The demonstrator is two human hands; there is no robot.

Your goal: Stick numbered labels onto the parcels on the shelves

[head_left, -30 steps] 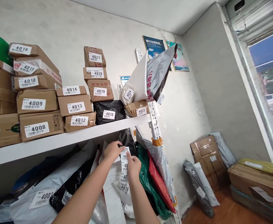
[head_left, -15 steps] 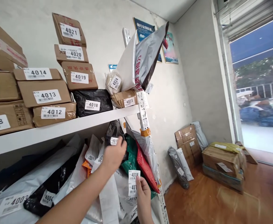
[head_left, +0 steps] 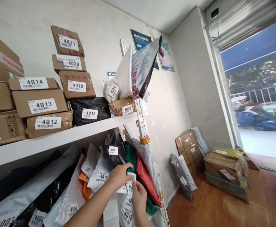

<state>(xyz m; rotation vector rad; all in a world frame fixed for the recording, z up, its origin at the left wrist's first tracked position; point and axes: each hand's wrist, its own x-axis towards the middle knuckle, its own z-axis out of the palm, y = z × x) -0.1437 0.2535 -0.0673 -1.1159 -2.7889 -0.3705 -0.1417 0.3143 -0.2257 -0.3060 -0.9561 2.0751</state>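
Note:
My right hand (head_left: 139,195) holds a strip of white numbered labels (head_left: 128,205) low in the middle of the head view. My left hand (head_left: 120,176) pinches the top label of that strip, in front of a green mailer bag (head_left: 131,157). Just above hangs a black bag (head_left: 113,143) with a label reading 4017. To its left, a white bag (head_left: 100,176) carries label 4016. All these bags stand on the lower shelf.
The white upper shelf (head_left: 57,138) bears numbered brown boxes, a black parcel 4018 (head_left: 89,110) and a tall grey mailer (head_left: 140,71). A red bag (head_left: 146,178) leans by the shelf post. Boxes (head_left: 225,170) and parcels lie on the wooden floor by the open doorway.
My left hand has come down from the black bag, leaving label 4017 on it, and now meets my right hand at the label strip. The view shifted slightly.

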